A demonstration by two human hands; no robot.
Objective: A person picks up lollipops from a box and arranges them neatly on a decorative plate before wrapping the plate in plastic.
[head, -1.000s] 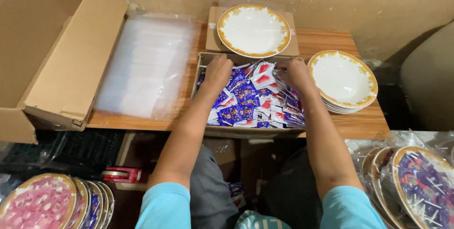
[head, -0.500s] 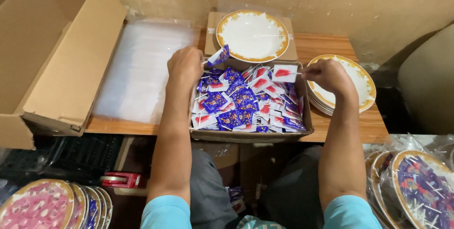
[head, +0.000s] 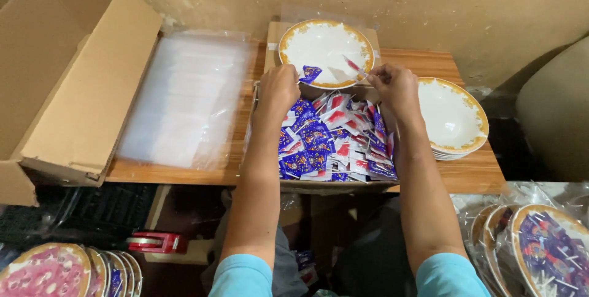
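At upper centre, my left hand (head: 279, 88) pinched a blue packet (head: 310, 73) and my right hand (head: 392, 86) pinched a red packet (head: 354, 65) over the plate (head: 325, 48).

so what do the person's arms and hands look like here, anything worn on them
Both arms are bare from the short light blue sleeves down. The left hand and right hand are bare too: no gloves, and no watch, ring or bracelet shows. The left sleeve and right sleeve are plain, unmarked fabric.
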